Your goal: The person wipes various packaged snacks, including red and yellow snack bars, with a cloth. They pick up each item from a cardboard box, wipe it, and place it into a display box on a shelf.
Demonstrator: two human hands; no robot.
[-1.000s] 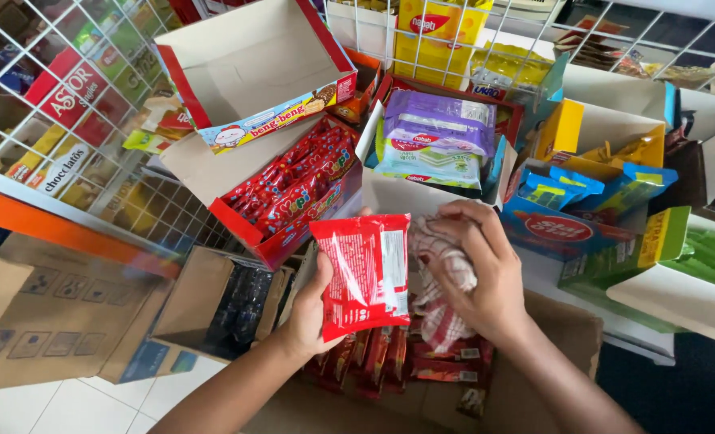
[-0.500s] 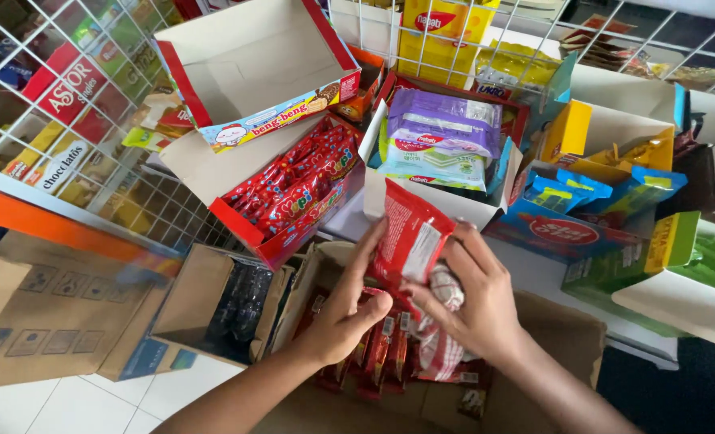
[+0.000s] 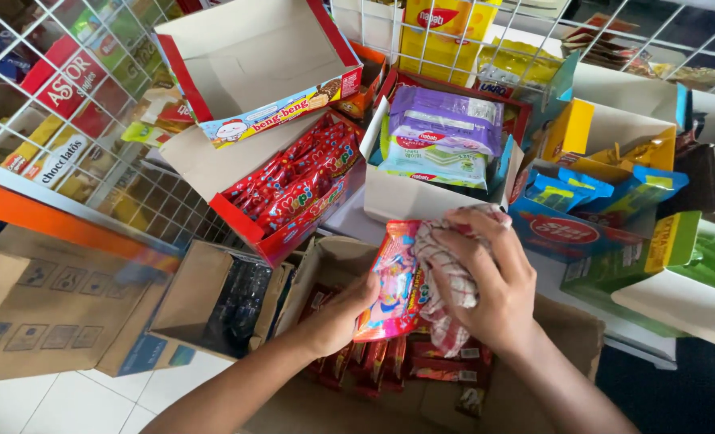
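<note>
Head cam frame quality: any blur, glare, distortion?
Head view: even daylight, soft shadows. The left hand and the snack packet it holds are slightly motion-blurred, and so is the checked cloth in the right hand. Mild glare on the wrappers; wide-angle bending of the wire rack at the edges.

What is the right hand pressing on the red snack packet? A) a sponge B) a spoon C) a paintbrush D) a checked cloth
D: the right hand bunches a red-and-white checked cloth against the red snack packet, which the left hand holds from below.
</note>
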